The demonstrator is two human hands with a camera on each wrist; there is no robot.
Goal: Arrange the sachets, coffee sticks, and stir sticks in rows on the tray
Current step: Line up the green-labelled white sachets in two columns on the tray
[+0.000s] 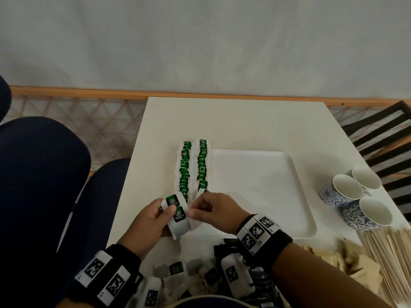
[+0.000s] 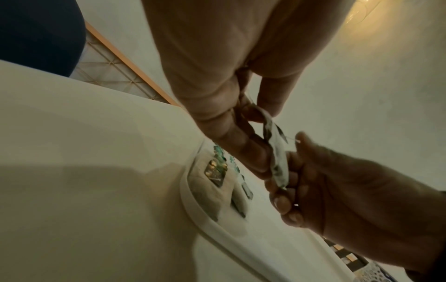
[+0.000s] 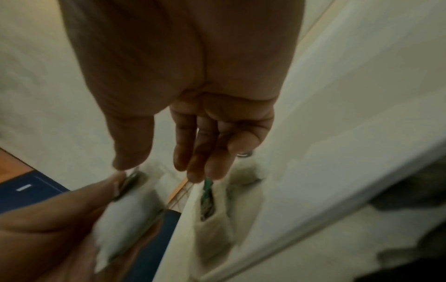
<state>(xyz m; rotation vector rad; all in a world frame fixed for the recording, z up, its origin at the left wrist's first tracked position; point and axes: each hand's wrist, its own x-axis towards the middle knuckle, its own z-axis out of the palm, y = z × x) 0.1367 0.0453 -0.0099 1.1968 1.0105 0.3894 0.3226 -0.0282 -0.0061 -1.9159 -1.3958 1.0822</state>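
My left hand (image 1: 164, 207) grips a small stack of white green-tea sachets (image 1: 179, 215) over the tray's near left corner, thumb on top. My right hand (image 1: 196, 207) is beside it with fingers relaxed. Its thumb touches the stack's edge, and nothing lies between thumb and fingers in the right wrist view (image 3: 154, 167). Two rows of green-tagged sachets (image 1: 185, 167) (image 1: 202, 165) run along the left side of the white tray (image 1: 255, 196). Seen from the left wrist, the sachets (image 2: 277, 162) sit between both hands' fingers.
Loose tea sachets (image 1: 175, 268) and dark coffee sticks (image 1: 224, 247) lie at the table's near edge. Wooden stir sticks (image 1: 387, 252) and brown packets (image 1: 322, 263) are at the near right. Three patterned cups (image 1: 347, 190) stand right of the tray. A black chair (image 1: 382, 134) is beyond.
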